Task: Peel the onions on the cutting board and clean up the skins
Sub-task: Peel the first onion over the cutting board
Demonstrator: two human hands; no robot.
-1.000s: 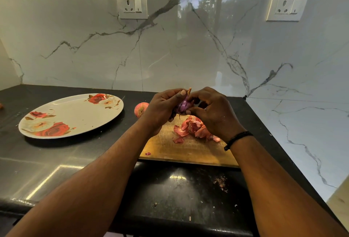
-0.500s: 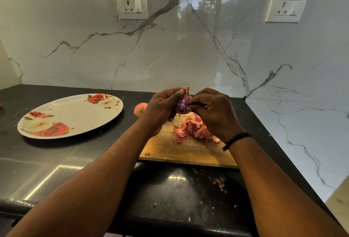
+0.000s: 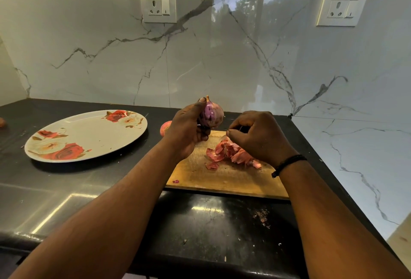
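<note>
1. No brand, label or readable writing is seen anywhere in the view.
2. A partly peeled red onion is held upright above the far edge of the cutting board by the left hand; the grip is closed around it, thumb up near the stem tip, and the purple flesh is exposed on the facing side.
3. The right hand is seen just right of the onion and apart from it, fingers curled with thumb and forefinger pinched together; whether a scrap of skin is pinched there cannot be told.
4. A heap of onion skins lies on the board directly beneath the right hand, partly hidden by it.
5. A second, unpeeled onion is largely hidden behind the left wrist.
6. A rose-patterned plate rests on the dark tabletop well left of the left hand.
7. A black wristband is worn on the right wrist.
8. Small skin crumbs are scattered on the tabletop nearer than the board.
</note>
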